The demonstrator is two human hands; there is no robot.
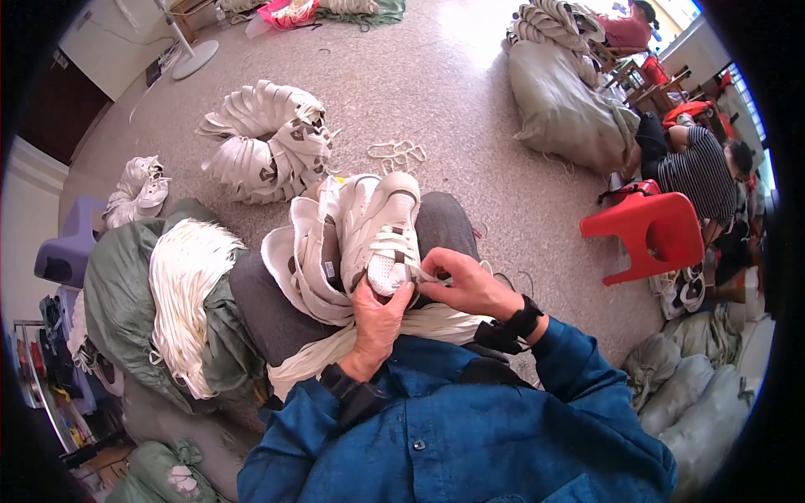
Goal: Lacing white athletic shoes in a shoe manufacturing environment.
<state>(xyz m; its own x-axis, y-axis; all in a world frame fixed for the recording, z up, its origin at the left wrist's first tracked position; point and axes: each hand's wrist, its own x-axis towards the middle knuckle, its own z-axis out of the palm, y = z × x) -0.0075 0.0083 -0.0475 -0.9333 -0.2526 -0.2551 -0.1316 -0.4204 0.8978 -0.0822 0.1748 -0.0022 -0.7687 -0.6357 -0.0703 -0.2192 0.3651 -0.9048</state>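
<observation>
The white sneaker [381,230] is held on the person's lap, just above the blue shirt front. It is pale all over, with flat white laces crossed in bands over the tongue, a perforated panel at its near end and a rounded toe at the far end. Its long axis runs almost straight away from the body, toe pointing away and slightly right, the laced top turned up to the camera.

The left hand [379,323] is closed around the sneaker's near end from below, thumb pressed against the perforated panel. The right hand [465,285] is at the sneaker's near right side, its fingertips pinched together on a lace end [426,277]. Black wristbands are worn on both wrists.

A bundle of loose white laces [360,339] is draped across the lap under the sneaker. More white sneakers [306,260] are stacked against the held sneaker's left side. Further left, a thick hank of laces [189,293] is laid over a green sack [113,293].

Beyond the sneaker, 2 curved rows of nested sneakers [264,142] are set on the speckled floor [436,92]. To its right a red plastic stool [650,235] is seen, and behind that a seated person in a striped shirt [700,172].
</observation>
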